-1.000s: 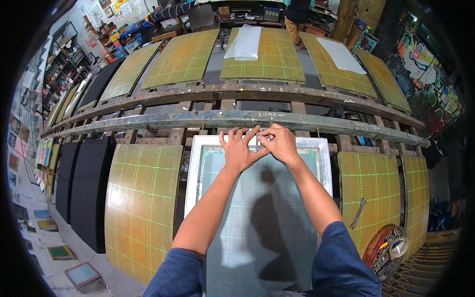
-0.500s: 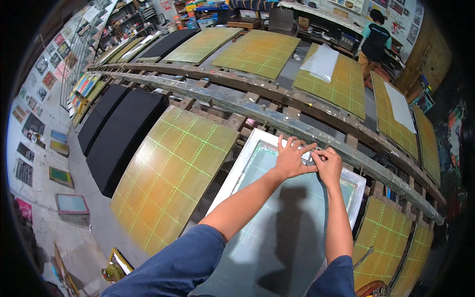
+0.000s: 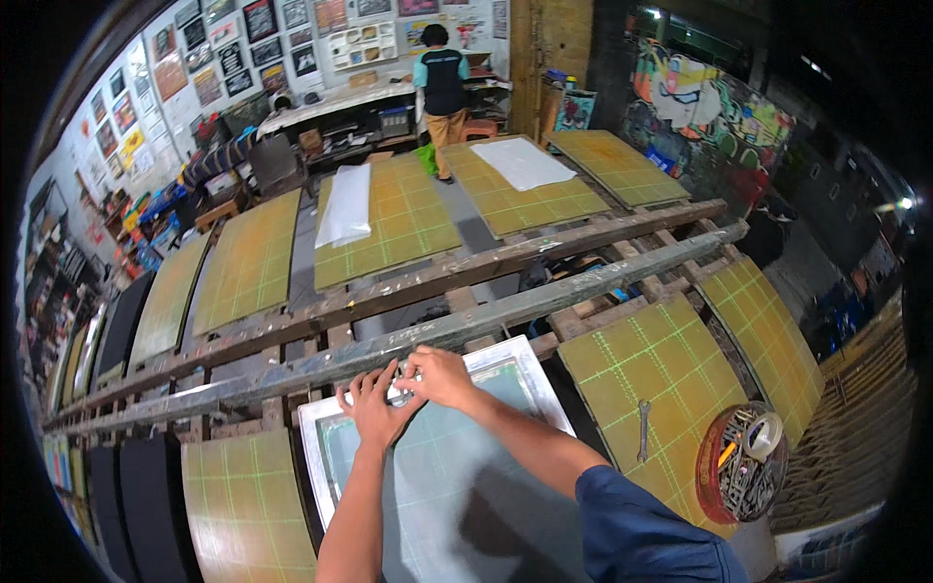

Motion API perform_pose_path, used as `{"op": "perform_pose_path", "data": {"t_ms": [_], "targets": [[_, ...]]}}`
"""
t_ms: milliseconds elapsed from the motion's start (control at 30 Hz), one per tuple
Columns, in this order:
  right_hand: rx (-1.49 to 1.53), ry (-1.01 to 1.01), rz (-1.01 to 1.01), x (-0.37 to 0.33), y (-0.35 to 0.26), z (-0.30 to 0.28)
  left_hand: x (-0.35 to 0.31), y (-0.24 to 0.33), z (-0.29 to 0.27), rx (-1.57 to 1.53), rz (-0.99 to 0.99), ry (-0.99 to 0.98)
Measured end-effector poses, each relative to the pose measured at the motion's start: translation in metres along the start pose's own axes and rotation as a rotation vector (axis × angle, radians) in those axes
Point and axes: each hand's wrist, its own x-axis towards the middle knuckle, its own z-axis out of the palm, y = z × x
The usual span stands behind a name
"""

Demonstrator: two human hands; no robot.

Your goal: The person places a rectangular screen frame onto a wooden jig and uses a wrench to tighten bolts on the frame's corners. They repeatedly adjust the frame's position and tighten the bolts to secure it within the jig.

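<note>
A silk-screen frame with a pale metal border and grey-green mesh lies in front of me. Its far edge meets a long metal rail. My left hand rests on the frame's far border, fingers spread, thumb toward the other hand. Right beside it, my right hand bends over the same border with thumb and fingers pinched together. Whatever sits between those fingertips is too small and covered to make out. My forearms cross above the mesh and throw a dark shadow on it.
Yellow-green boards with bright grid lines flank the frame, one on the left and one on the right. The right one carries a wrench and a red bowl of metal parts. Beyond the rails, a person stands by a bench.
My view has swung to the right, bringing the bowl, wrench and graffiti wall into sight. Both hands stay at the frame's far border, the right still pinching.
</note>
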Motion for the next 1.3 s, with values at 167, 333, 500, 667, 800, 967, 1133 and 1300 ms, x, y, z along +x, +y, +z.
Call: {"op": "perform_pose_path", "data": {"t_ms": [167,333,500,667,800,967,1133,1300], "targets": [[-0.012,-0.001,-0.021,-0.006,-0.004,-0.006,-0.003,-0.002,0.002,0.02,-0.022,-0.041],[0.002,0.011,0.004,-0.007,-0.006,0.002,-0.005,-0.004,0.0,0.008,-0.015,-0.035],[-0.035,0.032,-0.053,-0.005,-0.001,0.005,-0.003,-0.008,0.005,-0.015,0.008,-0.021],[0.007,-0.045,0.013,-0.006,-0.008,-0.007,-0.004,-0.005,0.002,0.01,-0.006,-0.019],[0.011,0.084,-0.083,-0.006,-0.001,0.003,-0.002,-0.004,0.004,0.005,-0.026,-0.048],[0.015,0.032,-0.026,-0.007,-0.003,-0.002,-0.002,-0.003,0.001,0.023,-0.028,-0.073],[-0.019,-0.003,-0.016,-0.006,0.001,-0.002,-0.001,0.0,0.003,-0.005,-0.024,-0.069],[0.02,0.122,-0.065,-0.004,-0.012,0.006,-0.003,-0.013,-0.002,0.053,-0.032,-0.077]]}}
